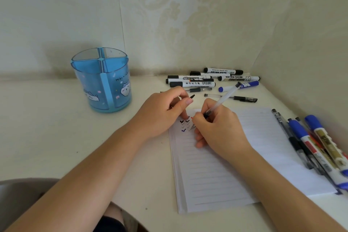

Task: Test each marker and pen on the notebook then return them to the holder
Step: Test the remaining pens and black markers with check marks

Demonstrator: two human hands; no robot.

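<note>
On lined notebook [216, 165] | right hand [216, 126] grips clear slim pen [224, 98] | left hand [162, 113] pinches black cap [192, 96], apparently

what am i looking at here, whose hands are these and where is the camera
No machine here: these are a person's two bare hands, filmed by one camera worn on the head, looking down at a pale table. The right hand grips a clear pen, tip down on the lined notebook beside small tick marks. The left hand pinches what looks like a black cap. A blue holder stands at the left. Markers and pens lie at the back, a second row along the right.
</note>
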